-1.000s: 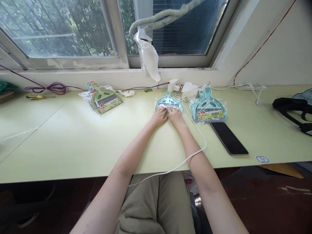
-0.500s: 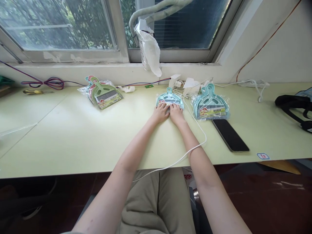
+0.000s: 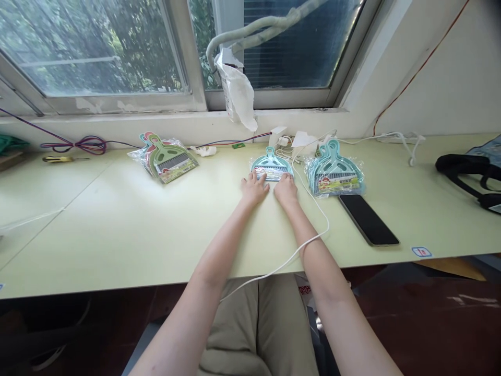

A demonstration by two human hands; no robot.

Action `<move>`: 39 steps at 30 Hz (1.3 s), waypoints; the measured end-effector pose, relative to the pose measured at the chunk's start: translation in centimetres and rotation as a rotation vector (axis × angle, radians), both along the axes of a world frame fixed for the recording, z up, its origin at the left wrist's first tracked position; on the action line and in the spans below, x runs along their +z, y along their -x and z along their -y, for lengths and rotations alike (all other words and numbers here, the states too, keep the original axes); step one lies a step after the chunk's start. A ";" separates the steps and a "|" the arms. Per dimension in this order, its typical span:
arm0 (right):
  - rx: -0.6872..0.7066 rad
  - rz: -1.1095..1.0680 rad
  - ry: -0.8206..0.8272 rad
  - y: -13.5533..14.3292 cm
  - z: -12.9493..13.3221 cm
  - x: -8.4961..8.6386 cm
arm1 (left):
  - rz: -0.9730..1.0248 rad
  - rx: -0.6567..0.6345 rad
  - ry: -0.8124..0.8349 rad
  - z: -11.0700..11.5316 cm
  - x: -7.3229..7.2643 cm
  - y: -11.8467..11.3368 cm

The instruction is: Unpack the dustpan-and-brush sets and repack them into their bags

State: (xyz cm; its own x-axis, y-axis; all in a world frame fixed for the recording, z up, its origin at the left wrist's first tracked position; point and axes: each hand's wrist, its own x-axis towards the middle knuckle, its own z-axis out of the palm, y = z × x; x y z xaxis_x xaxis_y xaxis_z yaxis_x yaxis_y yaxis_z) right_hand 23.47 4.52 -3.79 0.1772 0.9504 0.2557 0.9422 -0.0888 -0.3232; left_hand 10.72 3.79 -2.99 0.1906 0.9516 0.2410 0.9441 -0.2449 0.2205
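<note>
A light blue dustpan and brush set [image 3: 270, 164] in clear wrap lies flat near the back of the table, its handle toward the wall. My left hand [image 3: 254, 189] has its fingers spread, their tips at the set's front left edge. At the front right edge my right hand [image 3: 286, 189] is closed, its fingers curled against the wrap; whether it pinches the wrap is hidden. Right of it is a pile of wrapped light blue sets [image 3: 336, 169]. Farther left lie wrapped green and pink sets [image 3: 168, 159], overlapping.
A white cable [image 3: 289, 259] crosses my right forearm. A black phone [image 3: 368, 219] lies at the right, with black straps [image 3: 462, 169] beyond. Bundled wires [image 3: 88, 145] and a yellow-handled tool [image 3: 57, 159] are at the back left. White plugs [image 3: 283, 141] sit by the wall.
My left hand has shifted slightly left and down, its fingers wider apart. My right hand has curled closed. More of the set's label shows between them. The whole view has tilted a little.
</note>
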 end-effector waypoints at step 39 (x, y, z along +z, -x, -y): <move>0.230 0.160 -0.251 -1.6 1.5 1.9 | 0.075 -0.068 -0.265 0.2 0.8 -2.3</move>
State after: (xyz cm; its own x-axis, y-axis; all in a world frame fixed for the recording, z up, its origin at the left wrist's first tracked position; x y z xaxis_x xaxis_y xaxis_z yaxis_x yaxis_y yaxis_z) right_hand 25.06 3.03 -1.84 -0.0946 0.8648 0.4932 0.9686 0.1943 -0.1549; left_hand 12.98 3.57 -2.21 0.2241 0.8393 0.4953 0.9072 -0.3653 0.2087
